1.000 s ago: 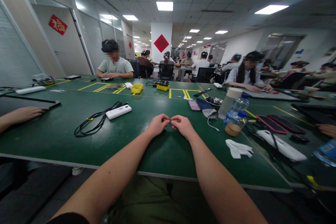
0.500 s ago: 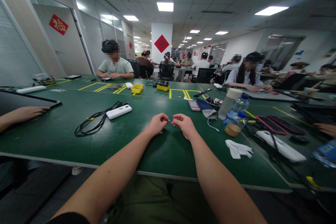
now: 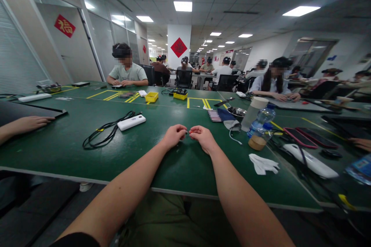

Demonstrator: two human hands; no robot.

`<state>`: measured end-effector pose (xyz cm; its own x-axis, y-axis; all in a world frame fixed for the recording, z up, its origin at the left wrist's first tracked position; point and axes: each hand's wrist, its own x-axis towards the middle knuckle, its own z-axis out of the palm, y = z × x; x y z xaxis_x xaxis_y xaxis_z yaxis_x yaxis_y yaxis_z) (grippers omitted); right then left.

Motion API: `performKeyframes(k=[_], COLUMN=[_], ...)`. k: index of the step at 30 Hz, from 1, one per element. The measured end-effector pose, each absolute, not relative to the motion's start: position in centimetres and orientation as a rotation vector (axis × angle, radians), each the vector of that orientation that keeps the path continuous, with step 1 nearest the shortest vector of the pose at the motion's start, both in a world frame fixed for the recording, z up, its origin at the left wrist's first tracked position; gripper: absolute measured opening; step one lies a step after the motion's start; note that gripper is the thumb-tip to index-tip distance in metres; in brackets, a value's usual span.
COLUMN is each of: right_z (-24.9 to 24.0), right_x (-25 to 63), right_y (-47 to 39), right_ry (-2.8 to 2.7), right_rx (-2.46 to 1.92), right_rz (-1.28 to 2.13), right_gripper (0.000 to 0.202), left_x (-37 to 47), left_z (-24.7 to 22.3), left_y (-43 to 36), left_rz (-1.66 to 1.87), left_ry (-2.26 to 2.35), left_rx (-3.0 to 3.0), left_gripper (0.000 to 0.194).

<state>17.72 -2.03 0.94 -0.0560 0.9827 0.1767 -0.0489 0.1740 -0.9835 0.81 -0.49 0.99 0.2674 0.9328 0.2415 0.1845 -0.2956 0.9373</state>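
Note:
Just above the green tabletop, my left hand and my right hand face each other with fingertips almost meeting. My left fingers are pinched at a tiny pale and dark piece, too small to name. The thumb and forefinger of my right hand are also drawn together at the gap, and whatever they hold cannot be made out. To the left of my hands lies a white power bank beside a coiled black cable.
On the right stand a water bottle, a pale tumbler and a metal bowl. White gloves lie nearer. Yellow trays sit farther back. A co-worker's hand rests at the left; other people sit opposite.
My hands stay in nearly the same place, with slight finger movement. The tiny piece at the fingertips shows a little more clearly.

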Motion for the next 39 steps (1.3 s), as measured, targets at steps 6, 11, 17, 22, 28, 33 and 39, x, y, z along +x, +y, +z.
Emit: performKeyframes(k=[6, 11, 17, 22, 28, 33, 39], right_z=[0.74, 0.88, 0.94, 1.13, 1.32, 1.13, 0.79], right_x=[17.85, 17.81, 17.76, 17.68, 17.68, 17.82, 17.95], right_y=[-1.76, -1.88, -2.09, -2.34, -2.51, -2.18, -2.01], right_ry=[-1.329, -1.319, -1.338, -1.337, -1.328, -1.323, -1.252], right_rx=[-1.032, -1.019, -1.023, -1.007, -0.985, -0.995, -0.975], right_rz=[1.094, 1.112, 1.144, 1.142, 1.15, 1.181, 1.335], right_gripper=[0.025, 0.029, 0.024, 0.023, 0.022, 0.02, 0.02], left_x=[0.8, 0.76, 0.91, 0.91, 0.84, 0.8, 0.65], left_z=[0.72, 0.49, 0.8, 0.83, 0.49, 0.15, 0.23], left_y=[-0.37, -0.15, -0.39, -0.5, -0.27, -0.06, 0.01], left_rz=[1.121, 1.115, 1.137, 1.154, 1.142, 1.133, 1.139], left_ry=[0.98, 0.974, 0.944, 0.908, 0.879, 0.859, 0.865], left_rx=[1.686, 1.693, 1.616, 1.613, 1.625, 1.603, 1.723], left_gripper=[0.018, 0.018, 0.018, 0.019, 0.02, 0.021, 0.034])
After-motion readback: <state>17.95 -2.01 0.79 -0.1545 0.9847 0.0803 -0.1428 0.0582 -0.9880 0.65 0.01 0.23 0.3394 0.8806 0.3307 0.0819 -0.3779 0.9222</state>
